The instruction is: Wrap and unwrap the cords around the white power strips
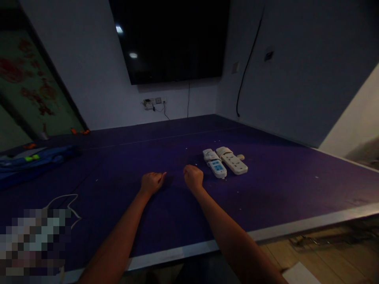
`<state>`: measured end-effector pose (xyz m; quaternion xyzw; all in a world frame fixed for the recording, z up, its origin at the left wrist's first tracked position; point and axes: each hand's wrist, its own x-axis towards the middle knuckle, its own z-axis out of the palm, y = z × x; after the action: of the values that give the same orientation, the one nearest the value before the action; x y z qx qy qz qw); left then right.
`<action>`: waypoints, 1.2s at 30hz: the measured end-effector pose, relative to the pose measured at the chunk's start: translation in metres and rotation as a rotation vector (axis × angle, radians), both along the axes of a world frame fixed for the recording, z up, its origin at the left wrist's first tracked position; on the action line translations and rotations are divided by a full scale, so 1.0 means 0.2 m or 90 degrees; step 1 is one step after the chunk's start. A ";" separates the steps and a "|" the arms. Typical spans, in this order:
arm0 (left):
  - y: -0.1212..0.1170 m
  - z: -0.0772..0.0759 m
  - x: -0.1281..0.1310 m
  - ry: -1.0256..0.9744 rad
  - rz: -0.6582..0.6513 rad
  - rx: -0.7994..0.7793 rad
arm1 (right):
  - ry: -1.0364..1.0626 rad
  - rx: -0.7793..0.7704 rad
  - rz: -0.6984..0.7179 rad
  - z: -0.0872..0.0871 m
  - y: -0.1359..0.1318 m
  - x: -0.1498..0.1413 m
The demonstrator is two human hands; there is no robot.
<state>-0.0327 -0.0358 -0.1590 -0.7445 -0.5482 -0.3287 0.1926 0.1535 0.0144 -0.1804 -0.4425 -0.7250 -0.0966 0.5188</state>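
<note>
My left hand [152,183] rests on the purple table top [166,221], its fingers curled into a fist and the thumb pointing right. Across a short gap, my right hand [193,177] is also closed in a fist; nothing shows in either one. Just right of my right hand lies a white power strip with a blue socket face [218,168], its cord [209,155] wrapped round the far end. Beside it is a longer all-white power strip [236,163], likewise with its cord bundled at the far end. Neither hand touches the strips.
Folded blue cloth [38,157] lies at the left, with small orange items [79,131] farther back. A white cable [69,203] runs from a blurred patch at lower left. The table's pale front edge [177,252] crosses below my forearms. A television [174,39] hangs beyond.
</note>
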 end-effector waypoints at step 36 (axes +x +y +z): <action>-0.02 -0.03 0.17 0.011 0.031 0.173 | 0.039 0.135 -0.113 0.08 0.01 0.04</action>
<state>0.0015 -0.0396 -0.1660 -0.7011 -0.5147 -0.3886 0.3042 0.1623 0.0155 -0.1653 -0.4504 -0.6523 -0.2045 0.5742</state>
